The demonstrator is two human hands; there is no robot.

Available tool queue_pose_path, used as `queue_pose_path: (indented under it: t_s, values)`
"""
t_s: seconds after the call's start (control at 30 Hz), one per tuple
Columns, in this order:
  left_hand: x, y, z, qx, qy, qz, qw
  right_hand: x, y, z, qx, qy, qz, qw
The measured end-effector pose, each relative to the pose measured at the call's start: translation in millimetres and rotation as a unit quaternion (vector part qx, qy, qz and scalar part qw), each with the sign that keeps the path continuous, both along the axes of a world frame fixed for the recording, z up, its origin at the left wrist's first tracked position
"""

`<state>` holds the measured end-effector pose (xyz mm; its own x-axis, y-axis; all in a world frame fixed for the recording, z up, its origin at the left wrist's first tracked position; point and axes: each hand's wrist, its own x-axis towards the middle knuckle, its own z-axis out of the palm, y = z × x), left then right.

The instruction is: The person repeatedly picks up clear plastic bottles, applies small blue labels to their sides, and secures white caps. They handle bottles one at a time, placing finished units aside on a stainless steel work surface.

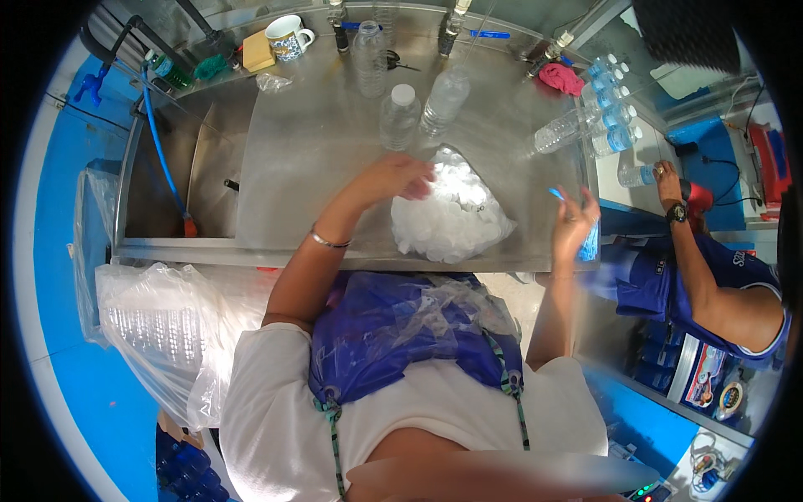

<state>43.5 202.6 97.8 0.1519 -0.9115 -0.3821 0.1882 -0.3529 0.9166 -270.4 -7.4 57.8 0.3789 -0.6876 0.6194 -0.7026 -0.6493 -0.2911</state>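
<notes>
A clear plastic bag of white bottle caps [452, 219] lies near the table's front edge. Over its upper left side reaches my left hand [393, 180], its fingers loosely apart and slightly blurred, with nothing visible in them. To the bag's right, my right hand [572, 224] is raised, pinching a small blue strip [555, 193] between its fingertips. A blue printed piece [590, 243] shows beside that palm; whether the hand holds it too, I cannot tell. Beyond the bag stand a capped clear bottle [400, 121], a filled bottle [446, 100] and an uncapped bottle [369, 60].
A sink [219, 159] with a blue hose is at left. Filling nozzles [449, 38], a mug [288, 38] and a sponge [258, 52] line the back. Several blue-labelled bottles [615, 113] stand at right, near a co-worker's hand [668, 186] holding another bottle.
</notes>
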Motion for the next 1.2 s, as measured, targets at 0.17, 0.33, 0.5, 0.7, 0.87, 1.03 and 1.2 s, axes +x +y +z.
queue_pose_path:
  t_s: [0.17, 0.33, 0.5, 0.7, 0.87, 1.03, 1.2]
  values:
    - [-36.9, -25.1, -17.2, -0.13, 0.377, -0.034, 0.916, 91.7, 79.8, 40.5, 0.104, 0.023, 0.442, 0.891]
    - [-23.0, -16.2, -26.2, -0.159, 0.195, 0.095, 0.963, 126.8, 96.6, 48.5, 0.358, -0.198, 0.47, 0.782]
    - [-20.1, -3.9, -19.4, -0.188, -0.104, 0.213, 0.953, 163.6, 101.7, 23.5, 0.551, -0.226, 0.348, 0.724]
    - [4.5, 7.5, 4.2, -0.209, -0.307, 0.326, 0.869, 197.8, 79.0, 64.3, 0.492, -0.251, 0.295, 0.78]
    - [36.3, -10.5, 15.0, -0.284, -0.465, 0.292, 0.786, 231.9, 56.4, 113.2, -0.02, -0.043, 0.321, 0.946]
    - [46.2, -32.4, 0.8, -0.299, -0.408, 0.254, 0.825, 241.0, 67.6, 141.6, 0.002, 0.139, 0.428, 0.893]
    - [44.7, -34.8, -12.2, -0.385, -0.256, 0.252, 0.85, 241.0, 63.4, 167.2, -0.017, 0.209, 0.435, 0.876]
